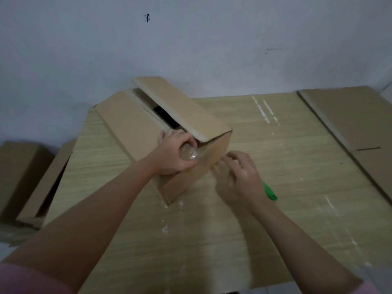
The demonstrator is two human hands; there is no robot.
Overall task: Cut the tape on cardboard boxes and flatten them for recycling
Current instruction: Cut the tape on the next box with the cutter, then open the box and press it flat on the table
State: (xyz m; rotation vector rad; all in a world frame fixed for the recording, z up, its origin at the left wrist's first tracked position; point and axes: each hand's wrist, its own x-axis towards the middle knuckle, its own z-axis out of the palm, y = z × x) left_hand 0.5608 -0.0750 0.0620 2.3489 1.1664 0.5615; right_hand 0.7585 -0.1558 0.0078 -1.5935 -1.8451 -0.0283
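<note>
A brown cardboard box [131, 122] stands on the wooden table [275, 166], its top flaps parted along the middle with a dark gap between them. My left hand [174, 153] grips the box's near end, fingers curled over the edge onto crumpled clear tape [191, 153]. My right hand [239, 175] is at the box's near right corner and pinches a strip of clear tape that runs to the box. A green-handled cutter [269, 192] lies on the table, partly hidden under my right hand.
Flattened cardboard [350, 128] lies on the table's far right. More cardboard boxes [23, 172] stand on the floor at the left, beside the table's edge. A blue-grey wall rises right behind the table.
</note>
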